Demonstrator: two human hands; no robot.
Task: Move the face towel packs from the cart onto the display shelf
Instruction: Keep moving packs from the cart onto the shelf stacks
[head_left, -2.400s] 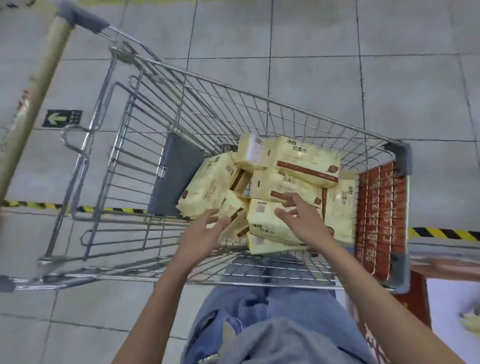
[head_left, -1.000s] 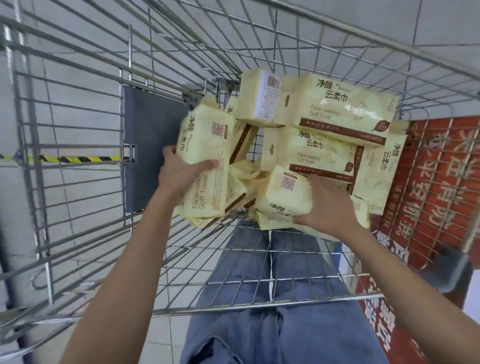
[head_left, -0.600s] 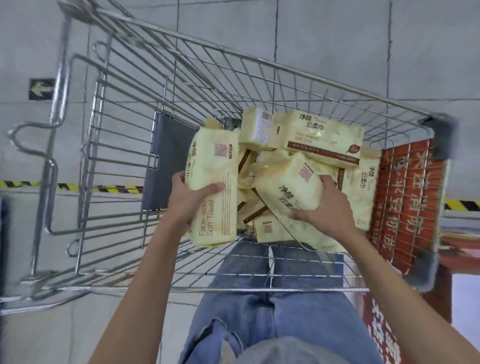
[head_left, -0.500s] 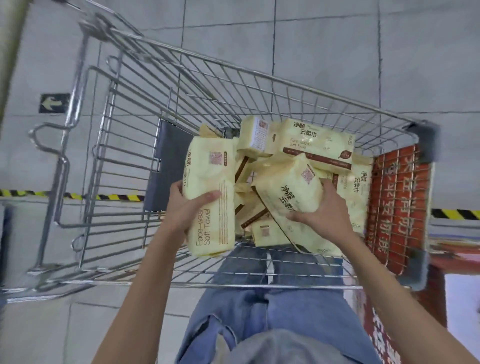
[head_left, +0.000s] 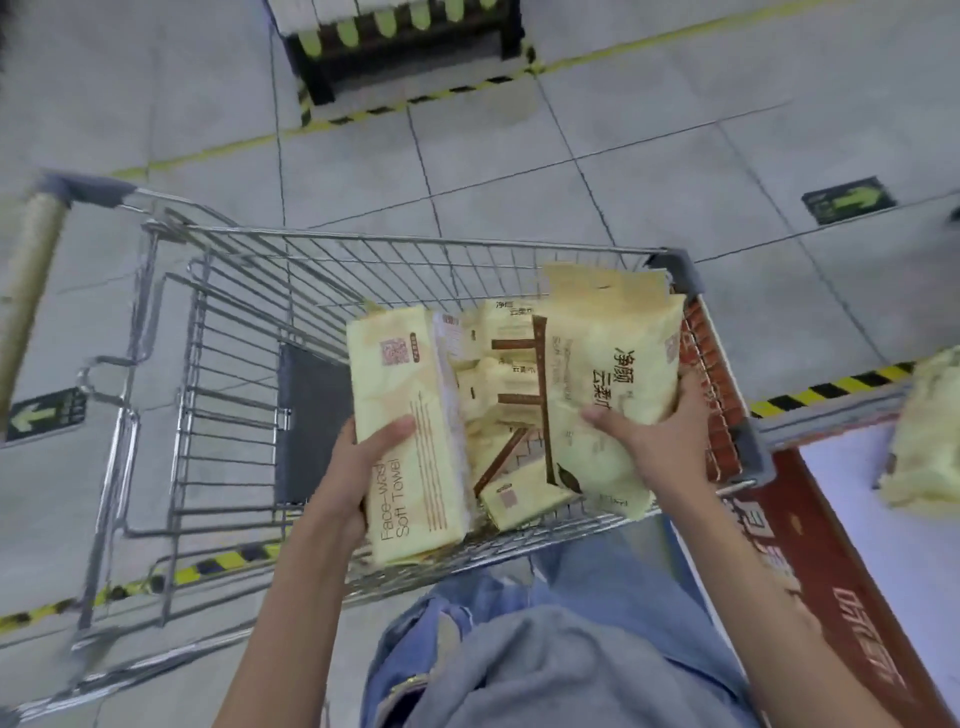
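Note:
A wire shopping cart (head_left: 171, 364) stands in front of me on the tiled floor. My left hand (head_left: 358, 457) grips a pale yellow face towel pack (head_left: 405, 415) held upright over the cart's near side. My right hand (head_left: 660, 441) grips a second yellow pack (head_left: 608, 374) lifted above the cart's right end. Several more yellow packs (head_left: 498, 395) lie in the basket between and under the two held ones. The display shelf (head_left: 857, 519) shows at the lower right, white topped with a red front edge, and a yellow pack (head_left: 924, 441) lies on it.
The cart's tan handle (head_left: 26, 291) is at the far left. A red panel (head_left: 711, 384) lines the cart's right end. Black-and-yellow floor tape (head_left: 831, 389) runs past the shelf. A dark display stand (head_left: 400, 41) sits at the top. My jeans (head_left: 545, 623) fill the bottom.
Both hands have lifted their packs higher out of the pile, the right pack now upright at the cart's right end. The view has swung right, bringing the shelf and its pack into sight.

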